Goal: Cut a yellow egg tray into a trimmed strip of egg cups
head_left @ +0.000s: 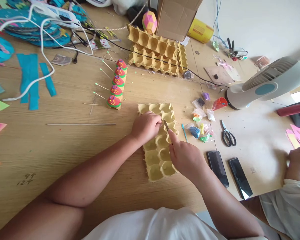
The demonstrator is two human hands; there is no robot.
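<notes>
A yellow pulp egg tray (156, 171) lies on the wooden table before me, its cups facing up. My left hand (147, 126) is closed over its upper part, fingers curled around a ridge between cups; the fingertips are partly hidden. In the fist of my right hand (186, 156) is a slim knife (166, 125), index finger stretched along it. The knife's tip points at the tray, close to my left fingers. Left of the tray stands a row of several painted egg-cup figures (118, 81) with red tops, smiling faces and sticks with pale green tips.
More egg trays (152, 55) lie behind. Right are bags of coloured clay (195, 130), scissors (228, 134), two phones (218, 168) and a white fan (262, 83). A long stick (81, 124) and white cable (42, 43) lie left. Another person's hand (299, 156) shows at right.
</notes>
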